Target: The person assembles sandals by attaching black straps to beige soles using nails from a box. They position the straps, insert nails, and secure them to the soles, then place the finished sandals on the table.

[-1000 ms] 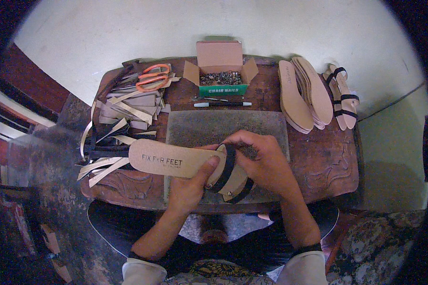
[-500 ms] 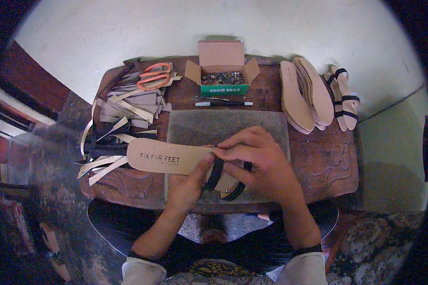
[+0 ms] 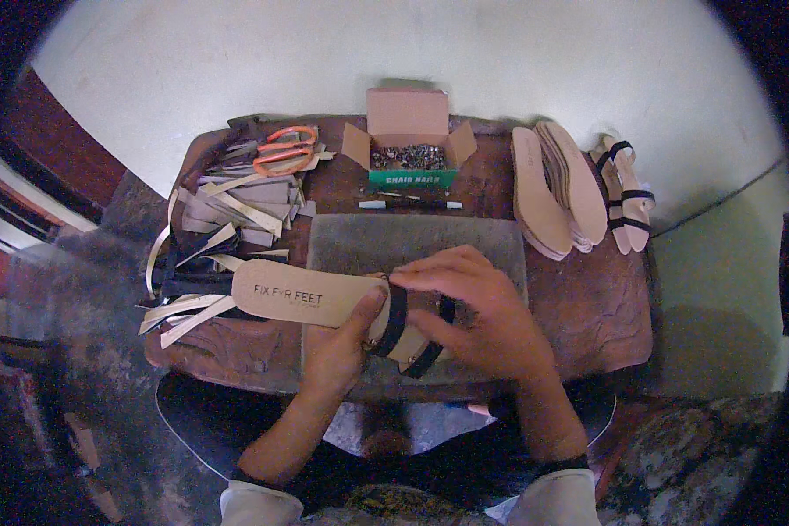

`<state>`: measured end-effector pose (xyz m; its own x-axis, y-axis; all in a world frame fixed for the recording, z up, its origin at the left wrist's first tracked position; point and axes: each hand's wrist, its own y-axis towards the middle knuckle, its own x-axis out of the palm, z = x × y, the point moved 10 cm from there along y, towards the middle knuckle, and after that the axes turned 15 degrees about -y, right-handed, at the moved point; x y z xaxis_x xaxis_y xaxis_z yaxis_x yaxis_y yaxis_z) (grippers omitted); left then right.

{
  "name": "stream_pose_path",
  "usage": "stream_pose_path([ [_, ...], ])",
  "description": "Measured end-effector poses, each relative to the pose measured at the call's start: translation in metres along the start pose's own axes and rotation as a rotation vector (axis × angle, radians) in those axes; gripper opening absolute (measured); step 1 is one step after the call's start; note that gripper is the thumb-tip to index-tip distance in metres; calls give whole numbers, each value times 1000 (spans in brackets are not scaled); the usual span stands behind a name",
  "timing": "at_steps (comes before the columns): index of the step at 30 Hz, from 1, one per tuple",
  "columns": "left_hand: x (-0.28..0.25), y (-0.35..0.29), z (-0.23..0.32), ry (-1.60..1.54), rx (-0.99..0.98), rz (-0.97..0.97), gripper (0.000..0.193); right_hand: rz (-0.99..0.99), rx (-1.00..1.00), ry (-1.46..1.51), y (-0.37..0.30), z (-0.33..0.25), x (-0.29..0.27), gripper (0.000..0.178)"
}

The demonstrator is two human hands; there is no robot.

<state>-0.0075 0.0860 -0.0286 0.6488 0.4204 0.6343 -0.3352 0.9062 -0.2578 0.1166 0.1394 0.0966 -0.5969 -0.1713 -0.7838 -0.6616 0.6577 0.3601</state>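
A beige sandal insole (image 3: 276, 294) with dark print at its heel end is held above the grey mat, heel to the left. My left hand (image 3: 337, 346) grips it near the middle, thumb on top and fingers underneath. One black strap (image 3: 394, 324) crosses the insole just right of that thumb. A second black strap (image 3: 425, 359) lies nearer the toe end, partly behind my right hand (image 3: 486, 311). The fingertips of my right hand are closed at the far end of the first strap, by the insole's far edge. Small shiny nail heads show near the straps' near ends.
Ahead stands an open box of nails (image 3: 408, 158), with a marker (image 3: 412, 205) before it. Orange-handled scissors (image 3: 285, 153) lie on cut strips (image 3: 245, 206) at left; black-and-cream straps (image 3: 188, 307) lie nearer. Stacked insoles (image 3: 570, 188) and strapped sandals (image 3: 627, 197) sit right on the wooden table (image 3: 587, 324).
My right fingertips have moved slightly left along the far edge, and the first strap shows more fully across the insole. The whole view has shifted a little.
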Motion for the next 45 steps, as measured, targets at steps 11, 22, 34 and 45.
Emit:
stream_pose_path([
  [11, -31, 25, 32, -347, 129, 51, 22, 83, 309, -65, 47, 98, -23, 18],
  [22, -27, 62, 47, -450, 110, 123, 23, 112, 167, -354, 120, 134, 34, 16],
  [34, -19, 65, 44, -390, 202, 172, 22, -24, 243, -513, 143, 160, 63, 20],
  [45, -20, 65, 37, -409, 184, 167, 21, -21, 234, -423, 143, 160, 66, 19],
])
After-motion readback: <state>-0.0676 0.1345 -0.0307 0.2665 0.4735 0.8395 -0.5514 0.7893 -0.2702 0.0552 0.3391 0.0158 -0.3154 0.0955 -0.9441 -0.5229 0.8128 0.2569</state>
